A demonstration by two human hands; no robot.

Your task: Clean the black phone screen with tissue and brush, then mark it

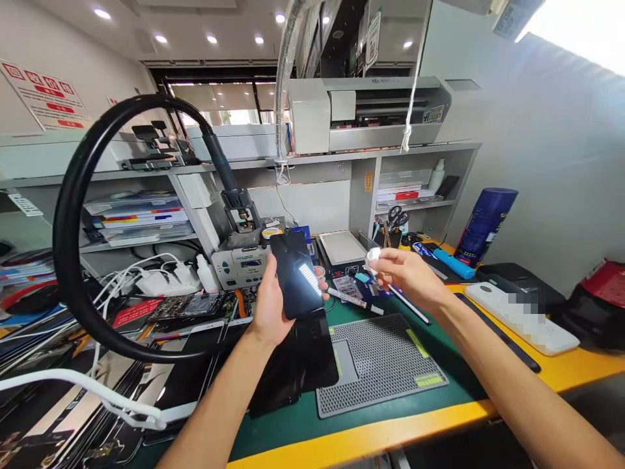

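A black smartphone (295, 277) rests in my left hand (270, 303), fingers wrapped round its edges, with a lamp's reflection bright on its dark glass. To the right, my right hand (403, 270) is closed on a small crumpled white wipe (374, 255), apart from the phone. Beneath the phone lie dark glass panels (312, 358) on the green bench mat. A grey perforated pad (385, 365) is spread between my forearms. Beyond my right hand sits a flat heating plate (342, 251), and a white marker-like stick (359, 303) lies just in front of it.
A black hose (68, 221) loops up on the left above stacked screens and circuit boards (188, 307). A control box (239, 268) stands behind my left hand. On the right are a blue can (486, 225), a light-blue tube (454, 262) and a white phone-shaped piece (517, 316).
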